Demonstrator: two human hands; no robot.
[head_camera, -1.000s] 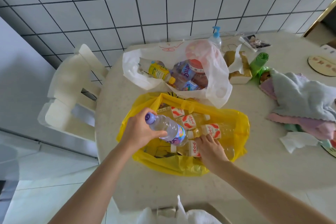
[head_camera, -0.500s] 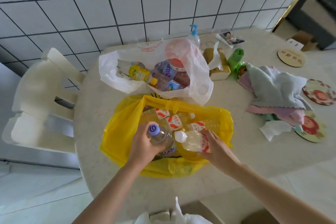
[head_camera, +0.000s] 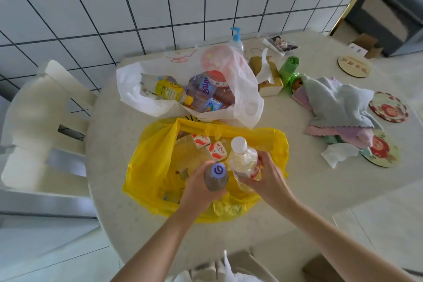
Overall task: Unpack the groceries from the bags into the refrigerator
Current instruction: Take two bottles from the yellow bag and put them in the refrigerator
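Head view: I look down at my two hands over the yellow bag [head_camera: 148,167] on the round table [head_camera: 320,185]. My left hand [head_camera: 199,188] has its fingers curled round a bottle with a purple cap [head_camera: 216,177]. The cap points up at me, so I mostly see its top. My right hand [head_camera: 269,178] has its fingers wrapped round a clear bottle with a white cap [head_camera: 243,161]. That bottle tilts a little, and its cap sits up past my fingertips. The two bottles are just beside each other, held above the open mouth of the yellow bag.

Under my fingers, down in the yellow bag, more bottles [head_camera: 215,149] with red and white labels lie on their sides.

Past my fingers, farther away from me, is a white bag [head_camera: 249,107]. It is open too. Inside it I see a yellow bottle [head_camera: 170,91] lying down and some other drinks [head_camera: 207,91] with blue labels.

Off beyond my right hand lies a pile of soft cloths [head_camera: 336,103], grey and pink and purple. Round mats [head_camera: 388,107] with pictures on them are near the cloths. A green roll [head_camera: 289,68] and a tissue box [head_camera: 269,75] sit between the white bag and the cloths. A pump bottle [head_camera: 235,40] with a blue top stands behind the white bag, by the tiled wall [head_camera: 137,7].

Off past my left hand a white chair [head_camera: 43,117] stands by the table.
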